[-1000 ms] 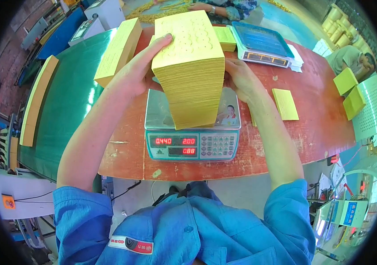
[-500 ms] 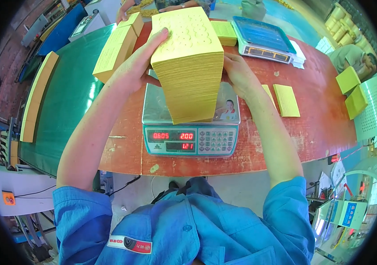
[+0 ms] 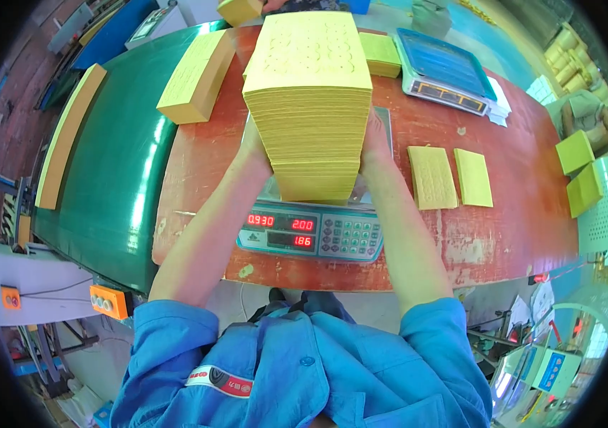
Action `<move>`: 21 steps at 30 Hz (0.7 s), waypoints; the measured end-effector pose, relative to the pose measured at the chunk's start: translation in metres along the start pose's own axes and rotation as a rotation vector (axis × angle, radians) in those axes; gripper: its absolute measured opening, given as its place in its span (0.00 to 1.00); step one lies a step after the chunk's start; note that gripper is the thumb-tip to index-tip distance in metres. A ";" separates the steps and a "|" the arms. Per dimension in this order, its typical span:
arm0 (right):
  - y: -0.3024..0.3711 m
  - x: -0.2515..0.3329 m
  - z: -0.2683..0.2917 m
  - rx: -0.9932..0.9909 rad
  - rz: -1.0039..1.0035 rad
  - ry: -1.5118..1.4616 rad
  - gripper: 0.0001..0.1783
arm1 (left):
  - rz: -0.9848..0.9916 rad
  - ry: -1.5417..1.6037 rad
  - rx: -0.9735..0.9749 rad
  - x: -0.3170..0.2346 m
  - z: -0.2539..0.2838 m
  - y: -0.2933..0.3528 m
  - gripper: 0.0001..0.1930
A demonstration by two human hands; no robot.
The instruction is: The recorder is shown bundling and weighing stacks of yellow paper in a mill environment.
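A tall stack of yellow paper [image 3: 311,128] stands over the pan of a digital scale [image 3: 350,237], whose red display is lit. My left hand [image 3: 253,151] grips the stack's left side low down, and my right hand [image 3: 374,143] grips its right side at about the same level. The fingers of both hands are mostly hidden behind the stack. Wavy, scalloped lines mark its top sheet.
Smaller yellow stacks [image 3: 432,177] lie right of the scale on the red table [image 3: 511,185]. A long yellow stack [image 3: 196,75] lies at the left, beside a green belt [image 3: 122,143]. Beyond stands a second scale [image 3: 446,68]. People are across the table and at the right.
Both hands have slid down the stack's sides; my left thumb has left its top. The scale's readings have risen. Across the table, a person has lifted a yellow block from the left row.
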State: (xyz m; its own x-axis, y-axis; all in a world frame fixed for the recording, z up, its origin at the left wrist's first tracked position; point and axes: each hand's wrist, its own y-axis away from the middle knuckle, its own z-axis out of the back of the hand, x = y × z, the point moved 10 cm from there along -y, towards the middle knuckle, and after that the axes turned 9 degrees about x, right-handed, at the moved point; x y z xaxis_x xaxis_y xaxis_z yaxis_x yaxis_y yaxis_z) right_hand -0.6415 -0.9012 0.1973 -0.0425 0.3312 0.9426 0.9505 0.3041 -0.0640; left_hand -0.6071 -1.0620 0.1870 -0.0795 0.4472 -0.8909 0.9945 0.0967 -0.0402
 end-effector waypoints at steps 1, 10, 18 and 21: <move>-0.001 -0.003 0.001 0.007 -0.011 -0.005 0.33 | 0.005 0.017 0.029 0.002 -0.002 -0.002 0.33; 0.030 0.036 0.064 0.064 0.236 0.087 0.37 | -0.137 -0.058 -0.117 -0.008 0.126 0.045 0.30; 0.240 -0.035 0.159 -0.224 -0.143 -0.057 0.32 | 0.042 -0.158 -0.515 0.008 0.237 0.295 0.29; 0.289 -0.066 0.142 -0.276 -0.198 -0.112 0.30 | 0.208 -0.093 -0.604 0.034 0.257 0.332 0.29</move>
State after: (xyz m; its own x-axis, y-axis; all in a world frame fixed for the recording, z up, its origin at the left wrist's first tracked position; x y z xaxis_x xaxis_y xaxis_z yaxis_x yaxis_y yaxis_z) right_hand -0.4079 -0.7089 0.0699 -0.2527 0.3907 0.8852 0.9672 0.1246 0.2212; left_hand -0.2622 -1.2428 0.0270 0.1440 0.4341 -0.8893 0.7730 0.5118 0.3750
